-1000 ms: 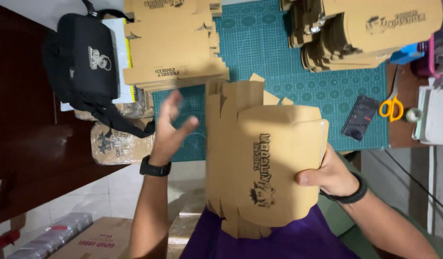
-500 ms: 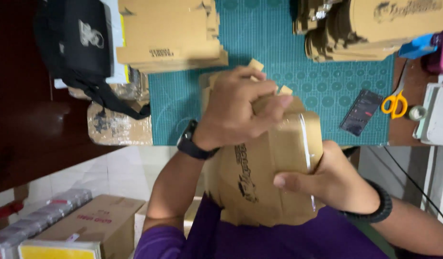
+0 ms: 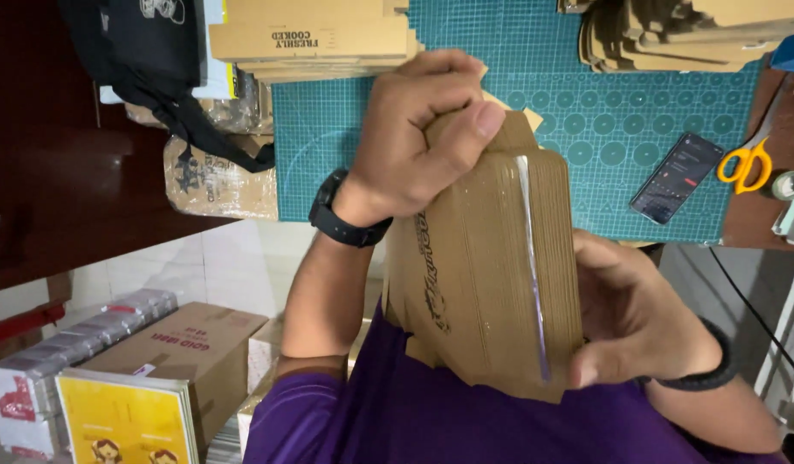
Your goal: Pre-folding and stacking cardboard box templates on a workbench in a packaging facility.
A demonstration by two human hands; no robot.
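Both hands (image 3: 418,137) (image 3: 633,314) grip flat cardboard stack (image 3: 483,275) over green mat (image 3: 603,112).

Brown cardboard box stack (image 3: 487,275) centre, printed dark. Flat box pile (image 3: 315,39) top. Carton (image 3: 186,348) lower left. Dark phone screen (image 3: 676,176) right.

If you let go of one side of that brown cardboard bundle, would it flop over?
Probably not: the cardboard bundle looks thick, many flat sheets strapped by a clear band, so likely stiff. Both the left hand and right hand grip it, hinting it's fairly heavy. Loose sheets might slide.
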